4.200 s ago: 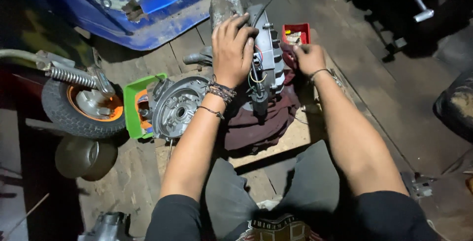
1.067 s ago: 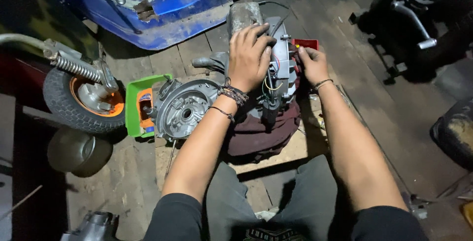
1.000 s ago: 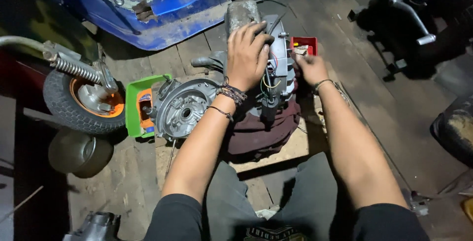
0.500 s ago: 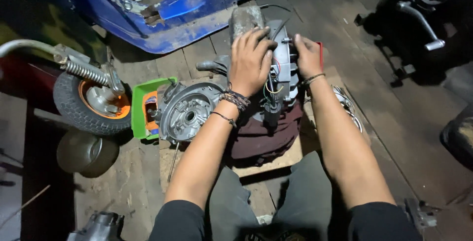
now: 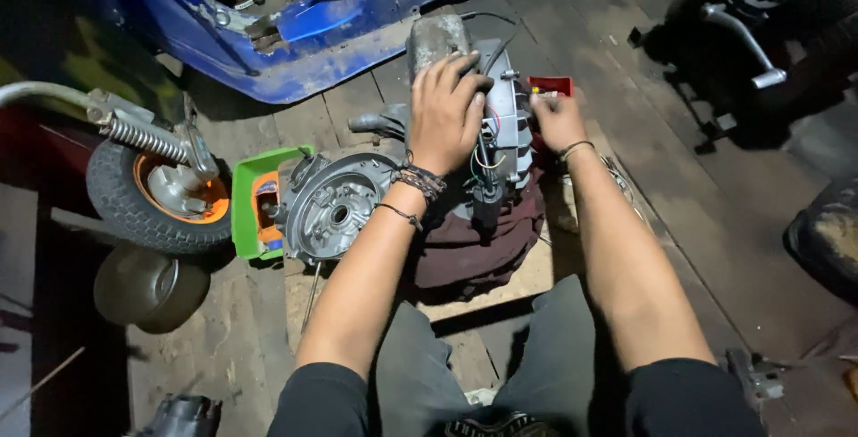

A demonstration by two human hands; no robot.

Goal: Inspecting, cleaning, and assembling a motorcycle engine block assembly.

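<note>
Your left hand (image 5: 444,113) lies open on the engine (image 5: 500,133); your right hand (image 5: 556,121) pinches something tiny beside the red tray (image 5: 551,86).

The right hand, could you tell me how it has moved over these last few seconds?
The right hand left the engine's side and reached back to the red tray, as at the start. The left hand stayed pressed on the engine top; the engine, cloth and wheel kept their places.

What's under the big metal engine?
A dark red cloth lies under the engine, on a flat board on the floor. The left hand rests on the engine. The cloth's middle is covered.
</note>
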